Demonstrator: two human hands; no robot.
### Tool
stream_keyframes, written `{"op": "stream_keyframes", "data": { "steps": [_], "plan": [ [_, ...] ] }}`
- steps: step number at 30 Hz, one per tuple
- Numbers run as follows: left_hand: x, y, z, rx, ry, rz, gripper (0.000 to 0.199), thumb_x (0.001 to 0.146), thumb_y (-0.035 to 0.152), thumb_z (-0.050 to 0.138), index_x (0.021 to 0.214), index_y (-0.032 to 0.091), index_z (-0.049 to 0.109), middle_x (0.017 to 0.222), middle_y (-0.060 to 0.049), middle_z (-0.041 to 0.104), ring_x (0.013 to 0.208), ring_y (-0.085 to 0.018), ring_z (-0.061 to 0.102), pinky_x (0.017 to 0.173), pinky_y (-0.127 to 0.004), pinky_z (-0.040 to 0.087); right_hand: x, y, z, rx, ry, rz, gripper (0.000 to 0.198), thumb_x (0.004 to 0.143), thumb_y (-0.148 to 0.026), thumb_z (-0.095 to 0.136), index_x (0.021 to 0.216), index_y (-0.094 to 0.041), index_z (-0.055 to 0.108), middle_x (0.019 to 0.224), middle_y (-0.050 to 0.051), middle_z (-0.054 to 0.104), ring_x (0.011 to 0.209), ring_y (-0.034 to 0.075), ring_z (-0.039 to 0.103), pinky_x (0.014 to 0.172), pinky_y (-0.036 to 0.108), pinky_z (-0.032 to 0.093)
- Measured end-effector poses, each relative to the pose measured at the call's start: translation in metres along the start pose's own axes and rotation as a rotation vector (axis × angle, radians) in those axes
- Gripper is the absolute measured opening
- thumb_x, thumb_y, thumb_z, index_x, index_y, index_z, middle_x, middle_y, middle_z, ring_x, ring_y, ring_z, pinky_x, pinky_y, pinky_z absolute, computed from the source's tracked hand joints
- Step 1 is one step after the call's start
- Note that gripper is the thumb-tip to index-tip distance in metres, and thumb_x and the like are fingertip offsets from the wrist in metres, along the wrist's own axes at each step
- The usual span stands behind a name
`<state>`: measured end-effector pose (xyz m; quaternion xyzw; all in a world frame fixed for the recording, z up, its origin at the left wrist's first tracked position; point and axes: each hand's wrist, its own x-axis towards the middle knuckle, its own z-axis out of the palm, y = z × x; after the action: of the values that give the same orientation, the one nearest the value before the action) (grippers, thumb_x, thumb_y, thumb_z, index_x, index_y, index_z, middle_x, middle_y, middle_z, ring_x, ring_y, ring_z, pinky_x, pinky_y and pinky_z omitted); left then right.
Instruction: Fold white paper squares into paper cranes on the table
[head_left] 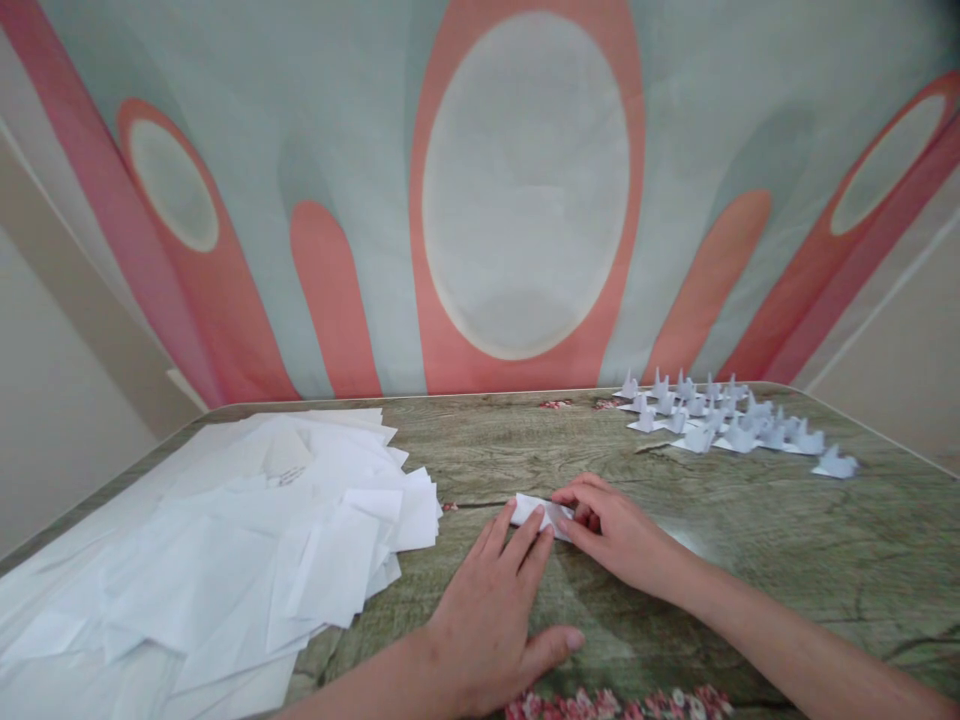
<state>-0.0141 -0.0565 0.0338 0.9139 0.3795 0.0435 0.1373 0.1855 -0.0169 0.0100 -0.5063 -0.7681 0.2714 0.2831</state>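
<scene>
Paper, small, white and partly folded, is lying on the table between both hands. The left hand is lying flat, fingertips pressing its near edge. The right hand is pinching its right end with curled fingers. Loose sheets are piling up at left; folded figures are standing far right.

No legible text or labels anywhere.
</scene>
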Motion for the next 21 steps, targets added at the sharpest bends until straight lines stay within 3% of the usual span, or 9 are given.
{"op": "stream_keyframes", "data": {
  "steps": [7, 16, 21],
  "plan": [
    [-0.0006, -0.0014, 0.0030, 0.016, 0.006, -0.006, 0.073, 0.084, 0.060, 0.026, 0.140, 0.016, 0.015, 0.148, -0.008, 0.009, 0.135, -0.027, 0.003, 0.110, -0.043, 0.012, 0.0103, -0.0011, 0.0010, -0.043, -0.082, 0.008, 0.024, 0.080, -0.022, 0.051, 0.101, -0.019, 0.063, 0.089, 0.004, 0.052, 0.068, 0.012, 0.053, 0.063, 0.025, 0.042],
    [-0.0027, 0.0049, 0.0035, 0.062, 0.045, -0.131, 0.065, 0.085, 0.058, 0.028, 0.138, 0.021, 0.024, 0.147, -0.007, 0.014, 0.134, -0.031, 0.006, 0.107, -0.047, 0.019, 0.0065, -0.0057, 0.0060, -0.025, -0.056, 0.034, 0.021, 0.079, -0.023, 0.052, 0.097, -0.023, 0.065, 0.084, 0.002, 0.054, 0.064, 0.012, 0.051, 0.060, 0.024, 0.039],
    [-0.0023, 0.0043, 0.0048, 0.064, 0.013, -0.097, 0.063, 0.086, 0.057, 0.024, 0.138, 0.021, 0.023, 0.147, -0.008, 0.017, 0.134, -0.029, 0.012, 0.107, -0.047, 0.019, 0.0047, -0.0071, 0.0075, -0.016, -0.030, 0.035, 0.023, 0.079, -0.022, 0.052, 0.099, -0.024, 0.064, 0.089, 0.002, 0.055, 0.066, 0.011, 0.052, 0.062, 0.024, 0.039]
  ]
}}
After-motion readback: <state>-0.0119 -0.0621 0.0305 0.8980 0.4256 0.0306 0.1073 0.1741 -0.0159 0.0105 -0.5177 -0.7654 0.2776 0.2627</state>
